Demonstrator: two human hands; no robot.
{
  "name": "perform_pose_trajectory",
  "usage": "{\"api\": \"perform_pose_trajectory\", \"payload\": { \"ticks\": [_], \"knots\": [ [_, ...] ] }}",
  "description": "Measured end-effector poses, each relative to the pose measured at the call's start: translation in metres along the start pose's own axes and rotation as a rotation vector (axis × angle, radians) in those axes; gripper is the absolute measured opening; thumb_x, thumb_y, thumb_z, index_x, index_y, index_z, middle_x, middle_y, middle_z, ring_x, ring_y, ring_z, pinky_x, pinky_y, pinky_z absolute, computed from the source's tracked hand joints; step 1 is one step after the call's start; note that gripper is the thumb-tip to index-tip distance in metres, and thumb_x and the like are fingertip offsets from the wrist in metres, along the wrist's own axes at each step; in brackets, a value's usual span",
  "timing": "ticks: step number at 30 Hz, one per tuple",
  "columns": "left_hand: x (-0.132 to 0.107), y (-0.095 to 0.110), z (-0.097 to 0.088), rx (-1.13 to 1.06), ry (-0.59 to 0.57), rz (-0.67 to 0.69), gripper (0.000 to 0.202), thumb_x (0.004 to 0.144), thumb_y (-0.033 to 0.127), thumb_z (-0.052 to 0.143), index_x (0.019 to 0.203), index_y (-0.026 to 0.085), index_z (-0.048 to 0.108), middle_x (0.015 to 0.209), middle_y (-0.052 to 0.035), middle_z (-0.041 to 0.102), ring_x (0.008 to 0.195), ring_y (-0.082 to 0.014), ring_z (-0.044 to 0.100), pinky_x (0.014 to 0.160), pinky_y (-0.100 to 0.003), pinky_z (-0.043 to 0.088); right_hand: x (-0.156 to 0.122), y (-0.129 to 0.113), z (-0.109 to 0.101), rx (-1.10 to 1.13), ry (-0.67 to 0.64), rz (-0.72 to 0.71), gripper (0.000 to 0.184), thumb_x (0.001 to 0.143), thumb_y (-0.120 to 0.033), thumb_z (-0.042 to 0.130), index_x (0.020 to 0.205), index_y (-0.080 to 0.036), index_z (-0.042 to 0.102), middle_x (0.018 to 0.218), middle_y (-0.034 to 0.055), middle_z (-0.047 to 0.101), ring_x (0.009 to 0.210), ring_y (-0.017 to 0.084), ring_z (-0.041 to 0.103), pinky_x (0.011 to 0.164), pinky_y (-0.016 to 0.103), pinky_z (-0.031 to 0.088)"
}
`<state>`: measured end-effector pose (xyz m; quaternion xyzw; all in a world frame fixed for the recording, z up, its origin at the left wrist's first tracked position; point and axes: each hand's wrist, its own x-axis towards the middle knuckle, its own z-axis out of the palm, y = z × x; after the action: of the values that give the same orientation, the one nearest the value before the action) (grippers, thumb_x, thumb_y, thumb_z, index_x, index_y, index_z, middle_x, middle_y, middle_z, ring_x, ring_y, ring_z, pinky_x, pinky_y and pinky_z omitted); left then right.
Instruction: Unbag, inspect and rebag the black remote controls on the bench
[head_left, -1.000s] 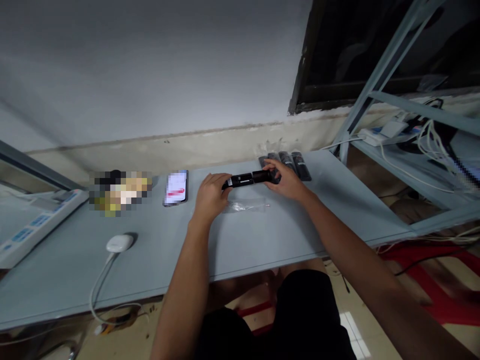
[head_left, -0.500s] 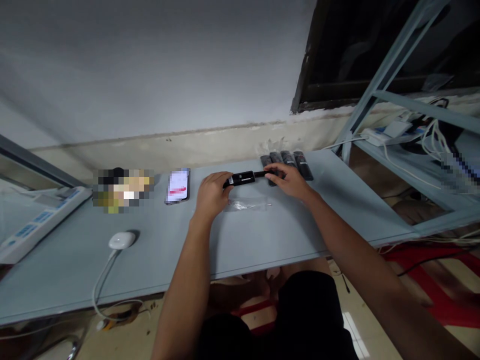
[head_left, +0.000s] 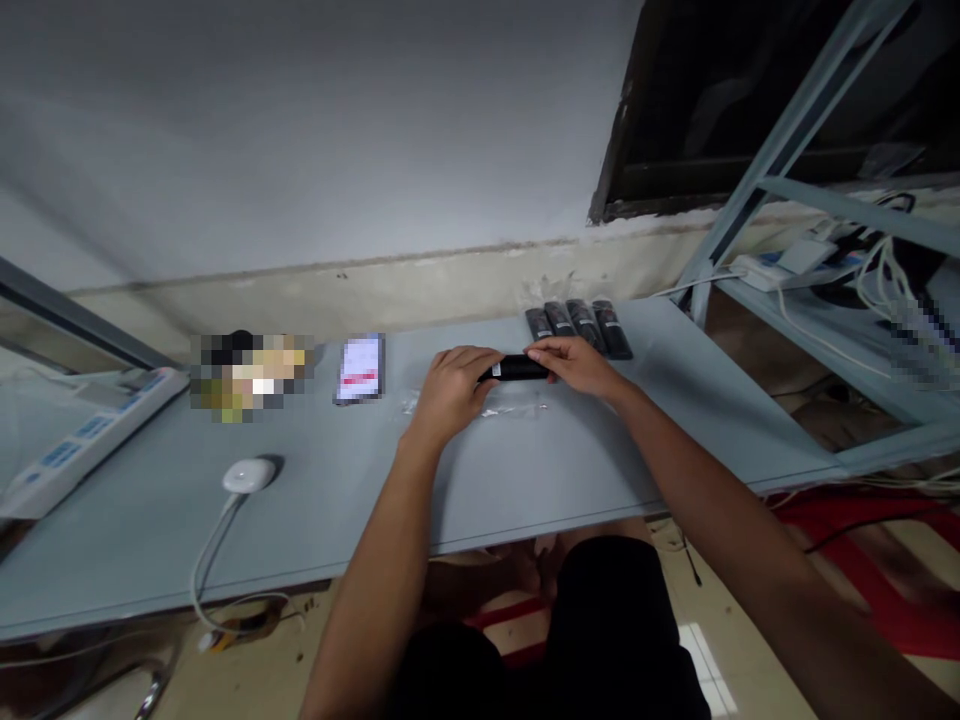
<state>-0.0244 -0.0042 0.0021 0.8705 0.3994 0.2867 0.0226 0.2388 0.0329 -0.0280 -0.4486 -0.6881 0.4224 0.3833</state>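
Observation:
A black remote control (head_left: 523, 368) with a small white label is held level above the table, spanning both hands. My left hand (head_left: 454, 388) is closed around its left end, fingers over the top and thumb below. At the other end my right hand (head_left: 571, 366) pinches it between thumb and fingers. A clear plastic bag (head_left: 511, 406) lies flat on the table just under the hands. Behind my right hand, several similar black remote controls (head_left: 613, 330) in clear wrapping lie side by side.
The grey-blue table (head_left: 337, 500) stands against the wall. Left of my hands lie a lit phone (head_left: 361, 368), a blurred-out object (head_left: 251, 375), a white plug with cable (head_left: 249, 474) and a power strip (head_left: 94, 440). A metal frame (head_left: 795, 110) with cables rises at the right.
My hands have come closer together. The black part my right hand held at the remote's right end now sits along its body, and the compartment-like recess is covered.

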Motion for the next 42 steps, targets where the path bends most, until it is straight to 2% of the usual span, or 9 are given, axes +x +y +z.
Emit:
{"api": "perform_pose_trajectory", "payload": {
  "ticks": [11,16,20,24,26,29,33,38,42],
  "knots": [
    [0.002,0.006,0.001,-0.108,0.019,0.104,0.031,0.105,0.035,0.062,0.134,0.028,0.068,0.133,-0.0069,0.076,0.124,-0.0250,0.068,0.109,-0.046,0.051,-0.010,-0.019,-0.004,0.067,-0.121,0.055,0.036,0.088,-0.058,0.073,0.085,-0.022,0.070,0.062,-0.0051,0.055,0.047,0.010,0.043,0.045,0.025,0.033],
    [0.006,0.014,0.002,-0.086,0.039,0.133,0.031,0.105,0.026,0.059,0.136,0.027,0.068,0.134,-0.0073,0.076,0.131,-0.0256,0.066,0.121,-0.053,0.042,-0.009,-0.021,0.001,0.219,-0.181,0.001,0.037,0.082,-0.051,0.082,0.103,-0.020,0.078,0.091,0.0026,0.076,0.082,0.018,0.068,0.075,0.030,0.052],
    [0.007,0.020,-0.004,-0.125,0.179,0.099,0.027,0.101,0.034,0.067,0.126,0.025,0.073,0.127,-0.0075,0.077,0.130,-0.0276,0.065,0.126,-0.055,0.036,-0.003,-0.014,-0.001,0.390,-0.093,0.064,0.042,0.072,-0.044,0.090,0.104,-0.020,0.077,0.099,0.0026,0.079,0.088,0.018,0.069,0.084,0.031,0.050],
    [0.001,0.019,-0.011,-0.252,-0.081,0.030,0.058,0.083,0.051,0.086,0.132,0.025,0.072,0.132,-0.0105,0.075,0.122,-0.0311,0.069,0.109,-0.047,0.053,0.004,-0.004,-0.009,0.547,0.128,0.107,0.045,0.064,-0.037,0.092,0.097,-0.022,0.066,0.088,-0.0025,0.075,0.079,0.016,0.066,0.075,0.029,0.049],
    [-0.002,0.016,-0.011,-0.253,-0.245,-0.036,0.067,0.078,0.053,0.089,0.137,0.028,0.070,0.134,-0.0091,0.074,0.119,-0.0319,0.071,0.102,-0.045,0.056,0.006,-0.001,-0.012,0.564,0.175,0.114,0.053,0.062,-0.034,0.092,0.104,-0.025,0.061,0.086,-0.0039,0.072,0.076,0.016,0.065,0.069,0.028,0.048],
    [-0.005,0.013,-0.008,-0.223,-0.337,-0.147,0.064,0.080,0.047,0.088,0.139,0.028,0.070,0.128,-0.0075,0.078,0.110,-0.0308,0.075,0.095,-0.041,0.057,0.007,0.001,-0.012,0.516,0.168,0.097,0.065,0.065,-0.032,0.091,0.120,-0.027,0.057,0.084,-0.0041,0.068,0.073,0.016,0.062,0.063,0.026,0.045],
    [-0.005,0.011,-0.006,-0.202,-0.309,-0.197,0.052,0.085,0.042,0.082,0.135,0.028,0.074,0.120,-0.0067,0.081,0.108,-0.0309,0.076,0.092,-0.040,0.056,0.009,0.006,-0.007,0.477,0.164,0.034,0.091,0.067,-0.033,0.092,0.145,-0.030,0.047,0.092,-0.0018,0.069,0.071,0.015,0.060,0.058,0.025,0.045],
    [-0.004,0.008,-0.005,-0.198,-0.219,-0.269,0.052,0.088,0.049,0.078,0.134,0.025,0.075,0.120,-0.0081,0.081,0.101,-0.0295,0.076,0.090,-0.038,0.056,0.012,0.012,-0.004,0.459,0.203,0.058,0.146,0.065,-0.037,0.095,0.171,-0.036,-0.006,0.116,0.0053,0.072,0.067,0.014,0.059,0.056,0.026,0.049],
    [0.001,0.013,-0.002,-0.205,-0.192,-0.329,0.054,0.088,0.051,0.077,0.136,0.025,0.073,0.121,-0.0082,0.080,0.101,-0.0279,0.076,0.089,-0.036,0.056,0.013,0.013,-0.002,0.431,0.205,0.058,0.153,0.064,-0.041,0.096,0.171,-0.037,-0.014,0.139,0.0135,0.065,0.071,0.015,0.064,0.060,0.030,0.057]
  ]
}}
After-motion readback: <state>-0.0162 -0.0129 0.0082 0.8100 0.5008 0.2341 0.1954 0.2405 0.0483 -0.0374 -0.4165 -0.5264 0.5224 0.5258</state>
